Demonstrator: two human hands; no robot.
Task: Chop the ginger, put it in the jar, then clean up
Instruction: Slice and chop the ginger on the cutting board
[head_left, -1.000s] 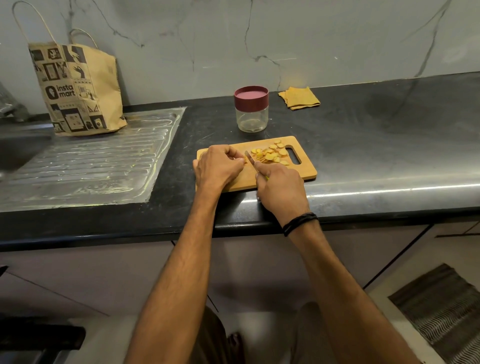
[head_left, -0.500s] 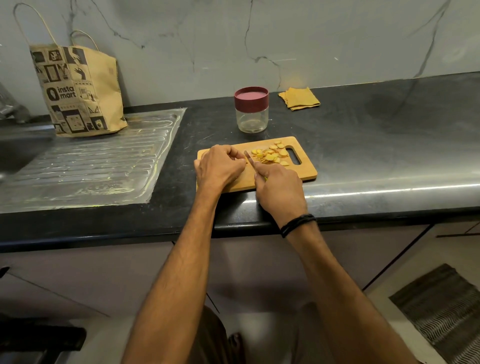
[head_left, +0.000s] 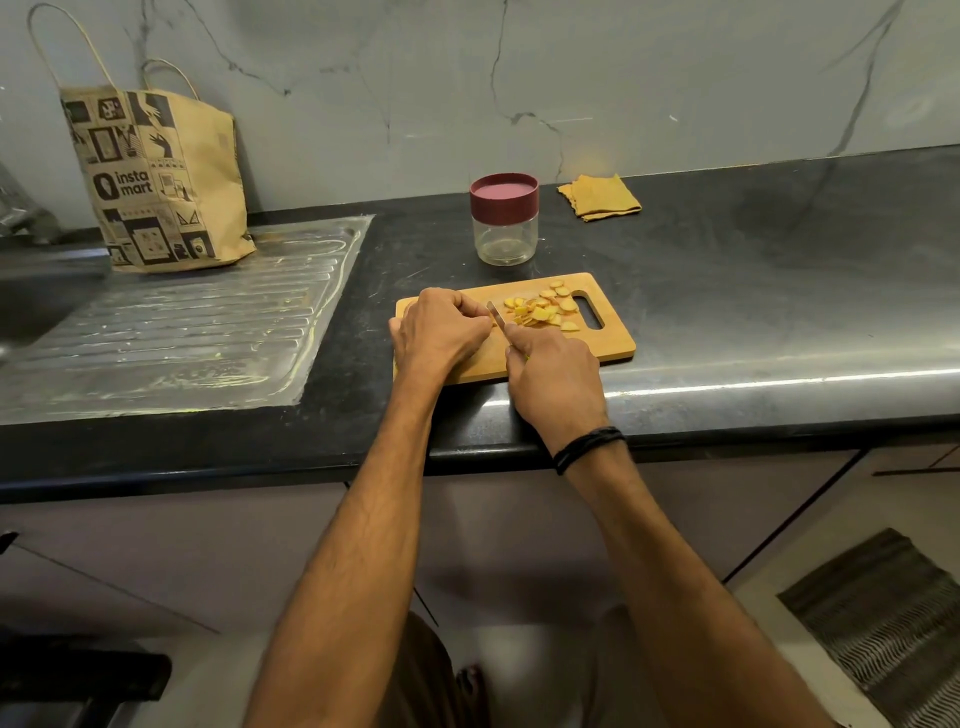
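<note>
A dark desk (head_left: 727, 312) runs under a grey wall (head_left: 675, 78). A draining board (head_left: 182, 332) and paper bag (head_left: 161, 182) lie well left of the left grip (head_left: 441, 332). Both grips sit as before. The right grip (head_left: 556, 374) clasps a knife (head_left: 495, 314). The left grip curls on the board (head_left: 613, 343); what it holds cannot be told. Pale yellow ginger slices (head_left: 543, 312) heap just beyond the right grip, before the lidded jar (head_left: 504, 221).

Wooden board (head_left: 615, 340) is showing smooth and matt. At its twelve o'clock, the clear glossy jar (head_left: 505, 241) is wearing a matt plastic lid (head_left: 504, 195). At nine, the ribbed metal drainboard (head_left: 182, 332) is gleaming; the stone counter (head_left: 753, 291) is shining.
</note>
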